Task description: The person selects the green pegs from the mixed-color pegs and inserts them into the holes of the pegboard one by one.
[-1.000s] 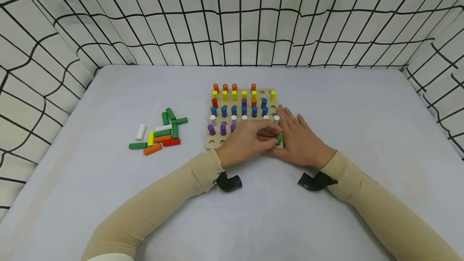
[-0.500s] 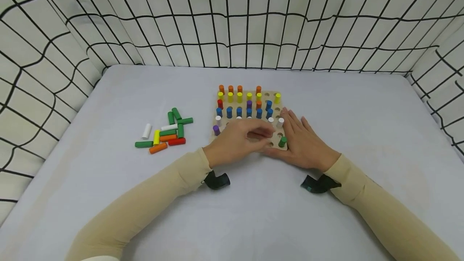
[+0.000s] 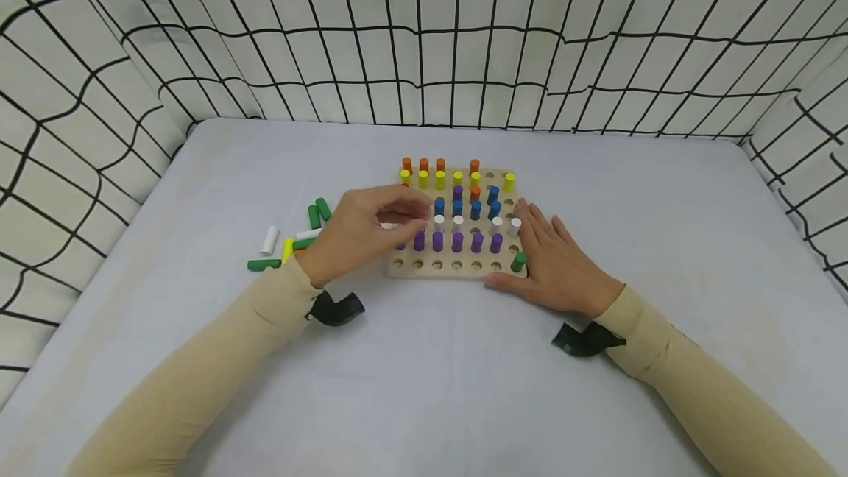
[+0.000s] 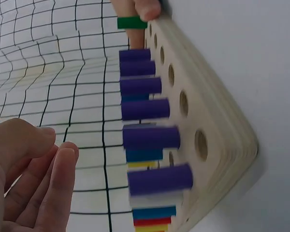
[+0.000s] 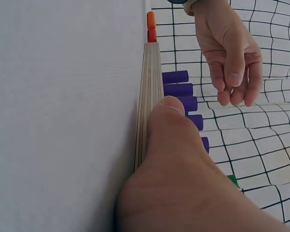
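Note:
A wooden pegboard [image 3: 437, 274] lies mid-table, with rows of orange, yellow, blue, white and purple pegs upright in its holes. One green peg [image 3: 518, 262] stands in the near right corner hole, and the other holes of that front row are bare. My left hand [image 3: 371, 227] hovers over the board's left side, fingers loosely bent and holding nothing; in the left wrist view it is beside the purple pegs [image 4: 146, 110]. Flat against the board's right edge rests my right hand [image 3: 559, 260], its thumb [image 5: 169, 125] along the near edge. The left hand hides part of the board's left side.
Left of the board is a pile of loose pegs, partly behind the left hand, with a white peg [image 3: 269, 241], green pegs [image 3: 263, 265] and a yellow peg [image 3: 287, 249] showing. A black wire grid [image 3: 437, 32] over white cloth surrounds the table's back and sides.
My left hand has let go of the green peg in the corner hole and moved left across the board, uncovering the front rows. The right hand stays at the board's edge.

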The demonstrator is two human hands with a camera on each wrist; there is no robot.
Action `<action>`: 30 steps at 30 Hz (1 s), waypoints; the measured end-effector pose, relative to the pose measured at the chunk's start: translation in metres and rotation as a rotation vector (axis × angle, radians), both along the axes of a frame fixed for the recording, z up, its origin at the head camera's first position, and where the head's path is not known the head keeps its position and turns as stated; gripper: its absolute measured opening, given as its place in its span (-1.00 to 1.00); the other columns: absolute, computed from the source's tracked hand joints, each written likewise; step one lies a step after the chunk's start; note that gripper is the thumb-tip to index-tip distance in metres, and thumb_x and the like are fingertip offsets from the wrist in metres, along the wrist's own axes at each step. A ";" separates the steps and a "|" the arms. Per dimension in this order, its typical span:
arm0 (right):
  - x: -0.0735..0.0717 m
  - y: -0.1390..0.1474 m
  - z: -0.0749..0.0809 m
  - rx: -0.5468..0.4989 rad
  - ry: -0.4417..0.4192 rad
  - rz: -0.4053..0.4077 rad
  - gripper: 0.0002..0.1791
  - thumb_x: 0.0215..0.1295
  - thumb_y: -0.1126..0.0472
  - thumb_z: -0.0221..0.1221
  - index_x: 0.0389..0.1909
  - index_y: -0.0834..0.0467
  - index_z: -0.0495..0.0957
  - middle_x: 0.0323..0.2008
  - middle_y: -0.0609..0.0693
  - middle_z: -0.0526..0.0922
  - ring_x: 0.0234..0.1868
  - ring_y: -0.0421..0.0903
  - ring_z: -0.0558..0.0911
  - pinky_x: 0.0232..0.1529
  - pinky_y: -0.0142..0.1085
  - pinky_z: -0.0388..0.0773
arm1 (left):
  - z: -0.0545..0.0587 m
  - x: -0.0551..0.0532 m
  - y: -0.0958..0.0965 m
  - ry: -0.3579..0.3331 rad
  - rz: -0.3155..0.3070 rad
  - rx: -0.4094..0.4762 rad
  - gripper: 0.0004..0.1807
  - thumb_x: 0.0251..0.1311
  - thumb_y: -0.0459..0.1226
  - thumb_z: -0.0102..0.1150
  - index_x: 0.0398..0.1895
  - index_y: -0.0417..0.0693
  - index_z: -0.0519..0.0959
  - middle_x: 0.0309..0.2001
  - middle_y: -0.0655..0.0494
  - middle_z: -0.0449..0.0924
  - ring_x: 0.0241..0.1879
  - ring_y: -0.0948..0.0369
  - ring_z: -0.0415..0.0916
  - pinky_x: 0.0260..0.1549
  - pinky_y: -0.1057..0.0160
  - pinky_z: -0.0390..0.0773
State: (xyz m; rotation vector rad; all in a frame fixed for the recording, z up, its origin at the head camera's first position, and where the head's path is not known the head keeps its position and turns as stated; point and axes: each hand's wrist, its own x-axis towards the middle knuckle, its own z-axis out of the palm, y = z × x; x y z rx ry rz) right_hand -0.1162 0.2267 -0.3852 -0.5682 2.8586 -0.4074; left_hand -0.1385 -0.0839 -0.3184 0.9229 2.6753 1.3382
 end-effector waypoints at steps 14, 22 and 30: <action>0.000 0.001 -0.001 0.000 0.006 -0.001 0.39 0.23 -0.62 0.06 0.67 0.21 -0.37 0.70 0.16 -0.29 0.73 0.17 -0.18 0.69 0.27 -0.23 | 0.016 -0.024 -0.058 -0.032 0.241 -0.014 -0.68 0.34 -0.27 0.35 0.14 -0.04 0.67 0.06 -0.04 0.77 -0.02 0.20 0.77 -0.06 0.68 0.60; 0.000 0.001 -0.001 0.009 0.007 0.001 0.39 0.22 -0.62 0.07 0.67 0.22 -0.36 0.71 0.15 -0.29 0.73 0.16 -0.19 0.69 0.27 -0.22 | 0.016 -0.032 -0.089 -0.075 0.354 0.000 -0.65 0.32 -0.15 0.38 0.13 0.00 0.69 0.00 0.07 0.79 -0.21 0.65 0.66 -0.13 0.68 0.60; 0.001 0.001 0.000 0.006 0.007 0.002 0.38 0.23 -0.61 0.06 0.66 0.22 -0.35 0.70 0.15 -0.29 0.73 0.16 -0.19 0.69 0.27 -0.22 | 0.005 -0.035 -0.115 -0.135 0.441 -0.079 -0.59 0.33 -0.07 0.36 0.17 -0.02 0.67 -0.01 0.09 0.78 -0.26 0.67 0.62 -0.18 0.68 0.56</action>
